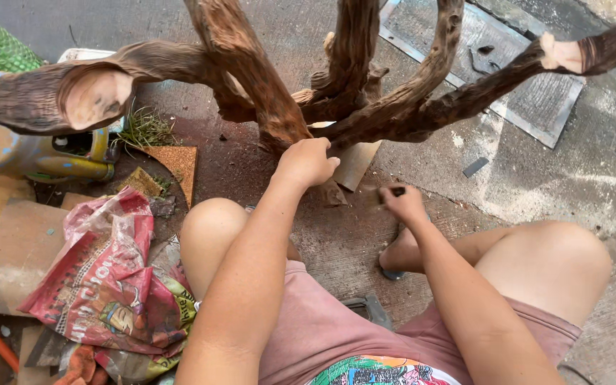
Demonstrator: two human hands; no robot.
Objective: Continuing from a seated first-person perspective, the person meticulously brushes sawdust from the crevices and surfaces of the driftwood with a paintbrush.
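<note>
Driftwood branches [336, 93], gnarled and reddish, are steadied at the base on the concrete ground [607, 185] by the clenched left hand [306, 162], while a small dark tool [397, 191] is pinched in the right hand [404, 203] just beside it. Surfaces look largely smoothed; work at the lower trunk seems unfinished.

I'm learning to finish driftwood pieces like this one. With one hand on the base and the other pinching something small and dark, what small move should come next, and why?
Probably bring the right hand and its small dark piece up to the branch base. The left hand already rests on the gnarled wood there, steadying it, while the right hand sits just short of it, above the concrete floor.
</note>
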